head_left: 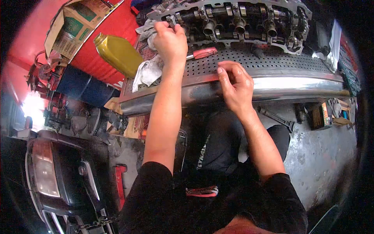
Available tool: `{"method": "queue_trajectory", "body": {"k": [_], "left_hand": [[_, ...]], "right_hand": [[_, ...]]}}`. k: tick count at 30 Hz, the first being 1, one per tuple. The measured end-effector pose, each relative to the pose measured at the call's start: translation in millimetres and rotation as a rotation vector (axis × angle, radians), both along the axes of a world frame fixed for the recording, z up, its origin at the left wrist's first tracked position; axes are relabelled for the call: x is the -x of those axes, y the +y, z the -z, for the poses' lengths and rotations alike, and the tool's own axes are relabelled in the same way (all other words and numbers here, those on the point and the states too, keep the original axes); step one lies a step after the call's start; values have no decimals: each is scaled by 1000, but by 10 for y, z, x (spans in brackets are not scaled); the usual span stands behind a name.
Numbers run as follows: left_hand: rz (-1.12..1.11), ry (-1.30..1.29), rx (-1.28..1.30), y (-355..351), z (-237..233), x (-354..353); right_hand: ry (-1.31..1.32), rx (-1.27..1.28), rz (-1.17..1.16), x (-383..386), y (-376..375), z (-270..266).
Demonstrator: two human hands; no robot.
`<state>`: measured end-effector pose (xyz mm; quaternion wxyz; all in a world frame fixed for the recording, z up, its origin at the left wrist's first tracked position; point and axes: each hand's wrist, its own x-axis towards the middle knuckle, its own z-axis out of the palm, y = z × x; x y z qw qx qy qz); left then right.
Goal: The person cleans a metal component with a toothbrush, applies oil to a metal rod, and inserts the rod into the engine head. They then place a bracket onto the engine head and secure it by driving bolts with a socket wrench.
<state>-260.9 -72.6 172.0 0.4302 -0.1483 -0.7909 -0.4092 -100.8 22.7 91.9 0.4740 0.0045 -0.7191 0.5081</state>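
Note:
A metal cylinder head (240,28) with its valve gear exposed lies across a perforated metal bench top (269,64). My left hand (170,41) is at the head's left end, fingers pinched around a small metal piece that they mostly hide. Grey and white rags (147,72) lie beside and under that wrist. Over the bench's front edge hovers my right hand (238,84), loosely curled, thumb and fingers slightly apart and nothing visible between them. Between the hands, a red-handled tool (205,53) rests on the perforated surface; its shaft end is behind my left wrist.
A yellow-green oil bottle (119,54) stands left of the rags, near a red drum (93,58) with a cardboard box (78,29) on top. A rounded metal rail (280,86) edges the bench. A car front (66,175) is at lower left; a long tool (274,119) lies on the floor.

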Motion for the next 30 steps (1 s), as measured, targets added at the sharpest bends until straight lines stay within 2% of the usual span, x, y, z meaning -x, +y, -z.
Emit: {"method": "queue_trajectory", "body": {"k": [22,25,26,27,29,30], "left_hand": [[47,14,-123,2,72,165],[148,1,-222,-66,101,131],[8,25,-148,-114,103,122],[97,36,-174,-194,133,135],[117,17,-179,-344,67,-7],[221,36,-214,-456,84,-32]], "right_hand": [[55,-14,-8,22,6,35],[-38,187,-46,-4,39,-32],[7,146,96,-4,171,-100],[51,98,252,13,364,-208],[97,66,499,-44,913,-492],[135,-64,671,-136,1173,-728]]}}
